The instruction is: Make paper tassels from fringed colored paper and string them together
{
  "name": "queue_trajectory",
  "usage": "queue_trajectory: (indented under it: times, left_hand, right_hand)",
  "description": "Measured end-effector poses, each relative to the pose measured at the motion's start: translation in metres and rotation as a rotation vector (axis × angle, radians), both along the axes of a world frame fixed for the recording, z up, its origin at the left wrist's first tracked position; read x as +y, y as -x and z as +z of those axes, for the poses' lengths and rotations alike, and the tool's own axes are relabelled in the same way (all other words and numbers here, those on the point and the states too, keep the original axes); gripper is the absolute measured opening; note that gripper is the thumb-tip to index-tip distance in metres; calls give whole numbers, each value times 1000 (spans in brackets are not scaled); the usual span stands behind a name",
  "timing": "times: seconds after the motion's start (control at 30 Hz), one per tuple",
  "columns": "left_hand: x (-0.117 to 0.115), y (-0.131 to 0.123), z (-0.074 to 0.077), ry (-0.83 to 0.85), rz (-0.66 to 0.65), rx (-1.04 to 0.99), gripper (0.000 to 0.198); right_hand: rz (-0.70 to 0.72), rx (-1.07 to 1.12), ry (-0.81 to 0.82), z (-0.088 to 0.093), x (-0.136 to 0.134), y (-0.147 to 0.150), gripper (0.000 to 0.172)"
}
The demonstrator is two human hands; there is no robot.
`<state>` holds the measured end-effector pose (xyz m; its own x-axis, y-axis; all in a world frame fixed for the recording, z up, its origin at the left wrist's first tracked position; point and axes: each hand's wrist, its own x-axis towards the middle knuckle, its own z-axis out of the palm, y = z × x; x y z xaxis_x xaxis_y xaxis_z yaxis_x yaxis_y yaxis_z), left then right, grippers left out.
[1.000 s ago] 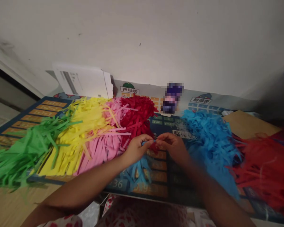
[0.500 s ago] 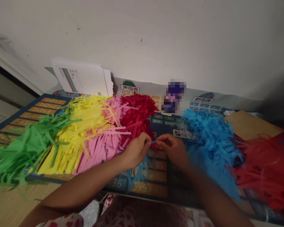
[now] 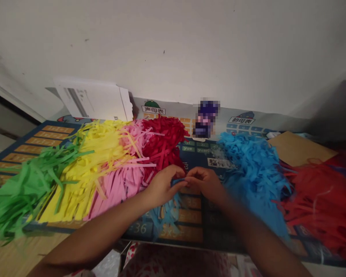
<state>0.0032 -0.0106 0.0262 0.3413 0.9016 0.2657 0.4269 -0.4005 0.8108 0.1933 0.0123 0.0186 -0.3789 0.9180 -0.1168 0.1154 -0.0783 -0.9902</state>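
Note:
My left hand (image 3: pixel 165 185) and my right hand (image 3: pixel 204 181) meet over the middle of the table, fingertips almost touching. Between the left thumb and forefinger lies the rolled top of a blue paper tassel (image 3: pixel 177 181). Its light-blue fringe (image 3: pixel 167 211) hangs below the left hand. The right fingers are pinched at the end of the blue roll. To the left of my hands lie fringed paper bundles: dark red (image 3: pixel 164 144), pink (image 3: pixel 118 184), yellow (image 3: pixel 99 148) and green (image 3: pixel 31 181). A blue fringed bundle (image 3: pixel 255 173) lies beyond my right hand.
A red bundle (image 3: pixel 320 192) lies at the far right, with a brown envelope (image 3: pixel 302 148) behind it. By the wall stand a white box (image 3: pixel 92 100) and a phone-like item with a blurred screen (image 3: pixel 206 119). A printed mat (image 3: pixel 132 231) covers the table.
My left fingers have opened out around the blue roll, and more of it shows between them. The right hand has shifted slightly left. The whole view has turned a little.

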Motion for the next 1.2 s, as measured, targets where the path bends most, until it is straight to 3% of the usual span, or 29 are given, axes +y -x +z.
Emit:
queue_trajectory:
  times: [0.13, 0.23, 0.47, 0.73, 1.0, 1.2]
  left_hand:
    - [2, 0, -1, 27, -25, -90, 11]
    - [4, 1, 1, 126, 32, -165, 10]
    - [7, -7, -2, 623, 48, -685, 29]
    - [5, -11, -1, 718, 92, -790, 32]
    - [5, -11, -3, 642, 105, -729, 29]
    - [-2, -11, -8, 163, 249, -390, 10]
  right_hand:
    - [34, 3, 27, 5, 0, -2, 23]
    - [-9, 27, 27, 6, 3, -5, 24]
    - [14, 176, 130, 1, 4, -3, 32]
    - [-37, 78, 34, 2, 1, -3, 22]
    - [-42, -34, -99, 1, 0, -2, 20]
    - [-162, -162, -279, -3, -9, 8, 14]
